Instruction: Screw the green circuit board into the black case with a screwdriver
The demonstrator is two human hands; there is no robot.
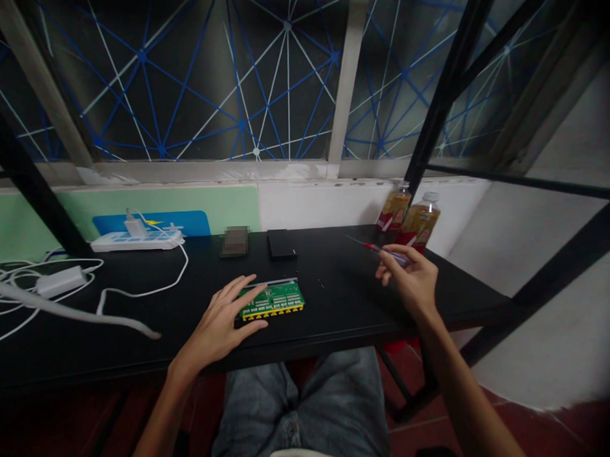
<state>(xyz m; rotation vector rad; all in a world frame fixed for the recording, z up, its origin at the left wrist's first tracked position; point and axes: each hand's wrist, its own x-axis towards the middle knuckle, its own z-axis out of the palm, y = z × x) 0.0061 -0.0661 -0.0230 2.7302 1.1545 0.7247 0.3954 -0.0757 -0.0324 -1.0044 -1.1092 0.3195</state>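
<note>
My right hand [413, 275], right of centre, grips a screwdriver [374, 247]; my left hand [223, 319], mid-frame, spreads over a circuit board [280, 297].

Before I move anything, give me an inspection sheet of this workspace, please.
Surface: black tabletop, with a few tiny specks right of the board, too small to identify.
Job's things: green circuit board, yellow strip along its near edge; screwdriver-like tool, held clear of the board.
Clutter: flat black box and a pixelated object behind the board; two bottles at the right rear.
Hands: left hand spread over the board's left part; right hand gripping the tool, shaft pointing left.
Cables: white cables and a power strip on the left, apart from the board.
Surroundings: patterned window behind, white wall at right; other people: nothing seen.
</note>
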